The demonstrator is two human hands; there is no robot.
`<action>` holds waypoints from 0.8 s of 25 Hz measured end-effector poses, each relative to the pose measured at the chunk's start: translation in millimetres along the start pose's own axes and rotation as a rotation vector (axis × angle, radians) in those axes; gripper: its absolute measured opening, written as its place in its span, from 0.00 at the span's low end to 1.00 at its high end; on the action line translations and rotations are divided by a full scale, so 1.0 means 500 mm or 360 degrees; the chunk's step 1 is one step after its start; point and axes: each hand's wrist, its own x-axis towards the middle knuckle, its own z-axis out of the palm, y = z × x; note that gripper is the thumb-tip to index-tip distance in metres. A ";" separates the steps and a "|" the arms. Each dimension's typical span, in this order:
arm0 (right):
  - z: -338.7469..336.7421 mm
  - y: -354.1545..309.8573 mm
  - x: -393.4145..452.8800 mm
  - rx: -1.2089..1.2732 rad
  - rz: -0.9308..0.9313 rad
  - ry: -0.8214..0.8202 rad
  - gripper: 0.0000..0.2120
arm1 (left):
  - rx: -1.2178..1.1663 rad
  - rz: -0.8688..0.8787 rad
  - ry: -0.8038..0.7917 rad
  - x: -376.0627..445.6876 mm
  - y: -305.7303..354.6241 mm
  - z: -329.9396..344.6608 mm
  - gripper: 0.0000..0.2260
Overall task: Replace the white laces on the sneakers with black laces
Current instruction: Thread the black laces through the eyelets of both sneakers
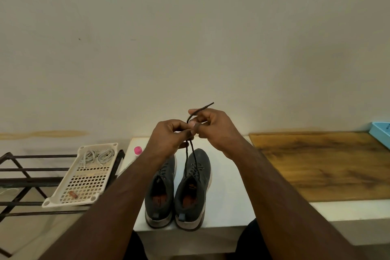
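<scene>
Although the tying is not finished, the swap looks nearly complete. At far left a cream perforated tray (81, 177) sits on a dark metal rack (27, 179); two coiled white laces (98, 156) lie at its far end, so I judge both white laces already out of the shoes. A small reddish item lies near the tray's front edge; cannot identify it. A pink-capped bottle (138, 151) stands at the left rim of the white table (230, 183).

Left sneaker (161, 192): dark grey, heel toward the camera, dark lacing visible across the eyelets. The forearm hides the upper part, so I cannot tell if it is knotted.

Left hand (168, 139): fingers curled, pinching the black lace (188, 158) above the shoes. Right hand (213, 127): also curled round the same lace, free end sticking up past the fingers. Hands touch at the fingertips.

Right sneaker (193, 192): just beside the left one, black lace threaded through and both strands rising taut to the hands. Judgement: a bow or knot is being formed on this shoe. Remaining: finish that knot, and check the left one.

Further right, a wooden board (316, 164); a blue tray (379, 131) at the frame edge.
</scene>
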 end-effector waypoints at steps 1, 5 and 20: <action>-0.001 0.009 -0.001 -0.0109 -0.0029 -0.0004 0.14 | -0.0032 -0.0024 0.0019 0.001 -0.003 0.001 0.05; 0.007 0.041 -0.005 -0.0436 -0.0075 0.0174 0.11 | -0.0128 -0.0074 0.0077 0.000 -0.016 0.004 0.04; 0.073 0.100 -0.037 0.0255 0.0161 0.0110 0.14 | 0.0000 -0.0086 0.0279 0.020 -0.033 0.000 0.05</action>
